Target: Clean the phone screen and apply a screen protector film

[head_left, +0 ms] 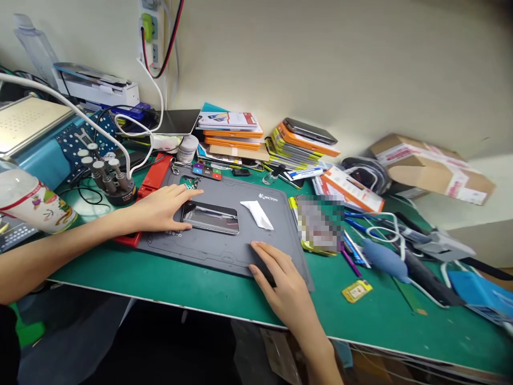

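A phone with a dark, glossy face lies flat on the grey work mat. My left hand rests at the phone's left end, fingers stretched out and thumb apart, near its edge. Low on the mat's right side, my right hand lies palm down with its fingers spread. Something dark shows between that thumb and the fingers; I cannot tell whether it is an object or shadow. Between the hands sits a folded white wipe or packet. A small green circuit board is just beyond my left fingers.
Left of the mat are a screwdriver stand, a red tool and a patterned cup. Stacked orange boxes line the wall. To the right lie a blue air blower, cables, a small yellow part and a cardboard box.
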